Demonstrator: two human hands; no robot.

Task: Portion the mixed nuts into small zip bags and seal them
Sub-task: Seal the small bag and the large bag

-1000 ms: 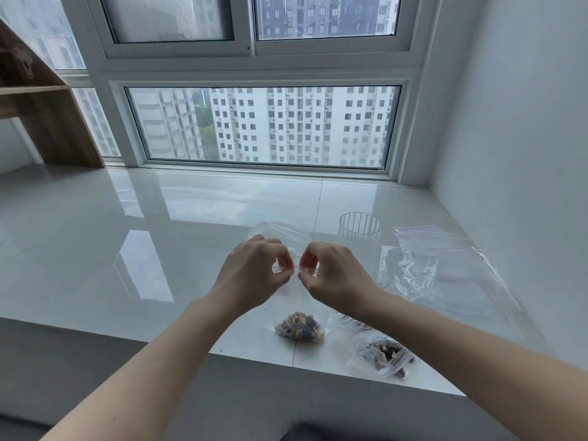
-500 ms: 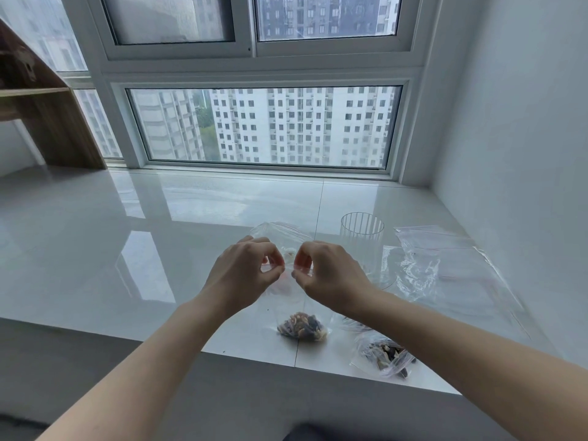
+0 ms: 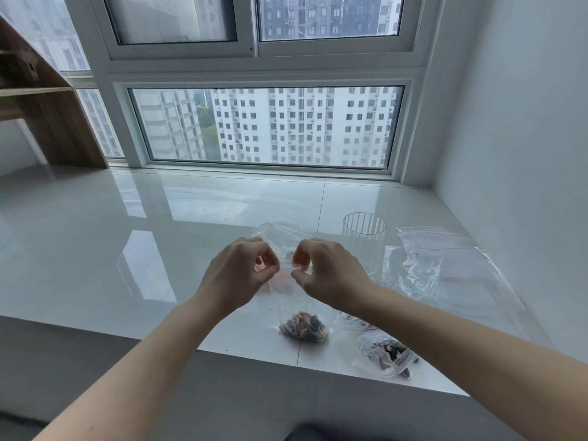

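Hands [image 3: 237,275] [image 3: 331,275] drifted apart; zip bag [image 3: 291,300] seal hidden behind fingers [image 3: 270,261].

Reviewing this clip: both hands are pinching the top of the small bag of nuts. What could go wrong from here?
1. The left hand and right hand pinch only the middle of the zip bag; its ends may stay unsealed and spill the mixed nuts.
2. The ribbed glass stands just beyond the right hand and could be knocked.
3. The filled bag lies near the ledge's front edge and could slide off.
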